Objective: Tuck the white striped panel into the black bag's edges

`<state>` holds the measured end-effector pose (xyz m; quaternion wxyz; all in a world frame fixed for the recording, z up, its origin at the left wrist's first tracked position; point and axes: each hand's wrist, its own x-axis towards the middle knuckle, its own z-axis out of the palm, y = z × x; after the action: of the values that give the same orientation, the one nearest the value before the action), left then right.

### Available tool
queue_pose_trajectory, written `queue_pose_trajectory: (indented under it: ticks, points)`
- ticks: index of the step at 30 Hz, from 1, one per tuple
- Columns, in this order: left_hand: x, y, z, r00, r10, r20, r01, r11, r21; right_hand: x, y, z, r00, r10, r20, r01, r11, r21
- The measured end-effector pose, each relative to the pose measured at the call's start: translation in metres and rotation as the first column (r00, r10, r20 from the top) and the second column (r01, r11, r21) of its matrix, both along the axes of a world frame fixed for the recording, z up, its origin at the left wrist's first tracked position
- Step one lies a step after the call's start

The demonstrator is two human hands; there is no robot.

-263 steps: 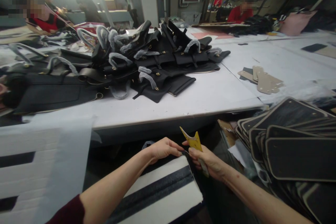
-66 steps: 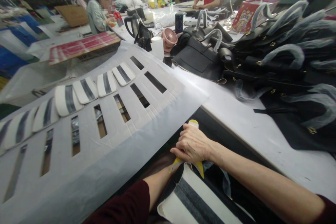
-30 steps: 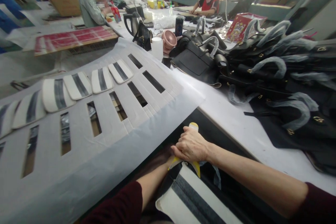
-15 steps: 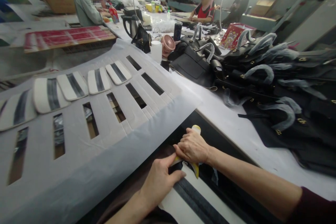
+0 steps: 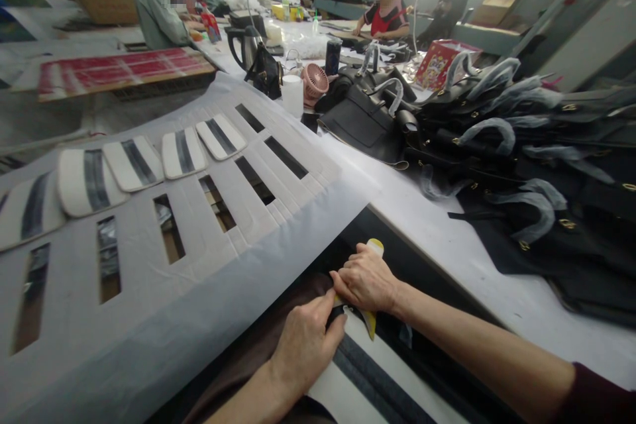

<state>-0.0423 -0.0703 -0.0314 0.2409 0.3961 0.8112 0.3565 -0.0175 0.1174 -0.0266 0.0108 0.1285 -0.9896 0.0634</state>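
My right hand [image 5: 366, 281] is closed around a yellow-and-white tool [image 5: 376, 246]. One rounded end shows above the fist and a pointed yellow end below it; the rest is hidden, so its kind is unclear. A white panel with a dark lengthwise stripe [image 5: 370, 374] lies in front of me, its far end beneath both hands. At that end's left corner, my left hand [image 5: 309, 334] has thumb and fingers closed on the panel, the fingertips meeting my right hand. Brown material [image 5: 258, 344] lies left of the panel, under my left forearm.
A pale sheet with slots [image 5: 199, 278] spreads to the left, bearing several striped white pieces [image 5: 183, 152]. Black handbags [image 5: 517, 225] with wrapped handles pile up on the right. A pink fan [image 5: 315, 81], a white cup [image 5: 293, 96] and a kettle [image 5: 248, 46] stand farther back. Co-workers [image 5: 159, 10] sit beyond.
My left thumb has drawn in toward the index finger. My right hand keeps its grip on the yellow-and-white tool, almost in the same place. The view has shifted slightly.
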Motion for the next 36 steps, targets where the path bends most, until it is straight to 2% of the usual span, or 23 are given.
queue_pose_trajectory:
  ticks: [14,27,30,32,34,36]
  points:
    - [0.003,0.000,-0.009,0.990,-0.049,-0.130,0.057,0.997,0.060,0.011,-0.001,-0.003,0.994,-0.104,-0.022,0.104,0.995,-0.012]
    - [0.008,-0.001,-0.011,0.975,-0.114,-0.192,0.134,0.986,0.097,0.026,-0.006,-0.003,0.985,-0.173,0.015,0.173,0.985,-0.006]
    - [0.005,-0.001,-0.003,0.990,-0.103,-0.096,0.117,0.982,0.147,0.032,-0.007,-0.002,0.979,-0.204,0.029,0.204,0.979,-0.008]
    - [-0.001,-0.001,0.001,0.992,-0.097,0.081,0.080,0.979,0.186,0.036,-0.008,-0.002,0.973,-0.229,0.037,0.229,0.973,-0.008]
    - [-0.009,0.000,0.000,0.944,-0.075,0.321,0.015,0.983,0.185,0.039,-0.009,-0.001,0.966,-0.255,0.044,0.255,0.967,-0.006]
    - [-0.016,0.001,-0.007,0.840,-0.018,0.542,-0.072,0.987,0.144,0.042,-0.011,-0.001,0.960,-0.276,0.051,0.277,0.961,-0.004]
